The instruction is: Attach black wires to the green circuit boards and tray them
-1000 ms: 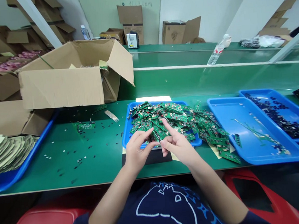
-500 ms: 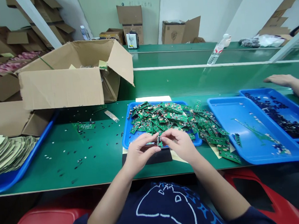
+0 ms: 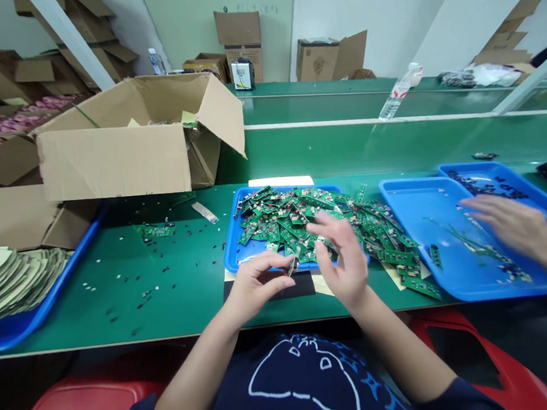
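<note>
Between thumb and fingers, my left hand (image 3: 257,284) pinches a small circuit board (image 3: 295,261), tilted on edge above the front rim of a blue tray (image 3: 230,249). Beside it my right hand (image 3: 341,259) is raised, apart from the board, with fingers spread and slightly blurred; I see nothing in it. A heap of green circuit boards (image 3: 298,216) fills the tray behind my hands and spills over its right side. A black flat piece (image 3: 271,290) lies under my left hand at the tray's front.
At right, a co-worker's blurred hand (image 3: 516,224) hovers over a second blue tray (image 3: 410,197); behind it another tray holds black parts (image 3: 494,187). A large cardboard box (image 3: 113,161) stands at back left. Yellowish sheets (image 3: 19,282) are stacked at far left. A bottle (image 3: 400,94) leans behind.
My right hand has let go of the board and moved up and right, its fingers opening. My left hand keeps its hold. The co-worker's hand has come forward over the second tray.
</note>
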A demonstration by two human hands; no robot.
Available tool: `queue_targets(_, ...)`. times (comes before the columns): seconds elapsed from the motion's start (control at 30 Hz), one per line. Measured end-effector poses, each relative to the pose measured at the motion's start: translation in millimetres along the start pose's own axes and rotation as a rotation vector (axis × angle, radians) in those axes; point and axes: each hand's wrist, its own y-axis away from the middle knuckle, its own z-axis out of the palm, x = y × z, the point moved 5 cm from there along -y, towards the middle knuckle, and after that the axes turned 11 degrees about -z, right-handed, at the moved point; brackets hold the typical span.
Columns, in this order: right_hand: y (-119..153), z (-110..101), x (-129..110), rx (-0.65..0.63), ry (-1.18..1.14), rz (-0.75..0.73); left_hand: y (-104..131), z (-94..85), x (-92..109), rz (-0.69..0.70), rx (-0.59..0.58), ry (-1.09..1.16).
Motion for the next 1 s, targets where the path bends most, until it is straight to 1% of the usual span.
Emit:
queue_targets(0.03, 1, -3, 3, 0.033, -0.019, 0.084, 1, -3.8, 2, 0.047, 0.060, -0.068)
queue_targets(0.07, 1, -5, 6, 0.034, -0.057, 0.166, 1, -7.0, 5, 0.097, 0.113, -0.139)
queue_targets(0.1, 1, -4, 7, -0.001, -0.106, 0.233, 2, -9.0, 8, 0.145, 0.149, -0.209)
queue_targets(0.17, 0, 2, 5, -0.138, -0.199, 0.300, 4, -9.6, 14, 0.232, 0.174, -0.323)
queue_targets(0.2, -1, 5, 2, -0.207, -0.229, 0.303, 5, -8.5, 17, 0.269, 0.164, -0.362)
queue_targets(0.23, -2, 7, -1, -0.249, -0.239, 0.293, 5, -6.8, 19, 0.297, 0.145, -0.390)
queue_targets(0.33, -7, 9, -7, -0.258, -0.202, 0.235, 5, -2.3, 21, 0.341, 0.119, -0.441)
queue_targets(0.4, -9, 9, -10, -0.249, -0.182, 0.167, 4, -1.7, 20, 0.347, 0.156, -0.470)
queue_targets(0.47, -8, 9, -12, -0.271, -0.192, 0.091, 3, -2.7, 20, 0.342, 0.218, -0.496)
queue_targets(0.53, -3, 10, -11, -0.319, -0.239, 0.085, 3, -4.1, 20, 0.345, 0.275, -0.512)
queue_targets(0.57, 0, 11, -9, -0.342, -0.283, 0.127, 3, -4.5, 21, 0.357, 0.293, -0.519)
queue_targets(0.63, 8, 13, -2, -0.341, -0.433, 0.300, 4, -4.9, 23, 0.400, 0.320, -0.541)
queue_targets(0.77, 23, 21, 11, -0.198, -0.835, 0.741, 6, -4.7, 27, 0.496, 0.358, -0.639)
queue_targets(0.83, 26, 25, 14, -0.171, -0.910, 0.899, 6, -4.2, 28, 0.548, 0.365, -0.689)
queue_targets(0.9, 25, 27, 16, -0.194, -0.879, 0.983, 7, -3.6, 28, 0.595, 0.360, -0.732)
queue_targets(1.0, 20, 27, 12, -0.271, -0.830, 0.990, 7, -2.9, 26, 0.630, 0.345, -0.777)
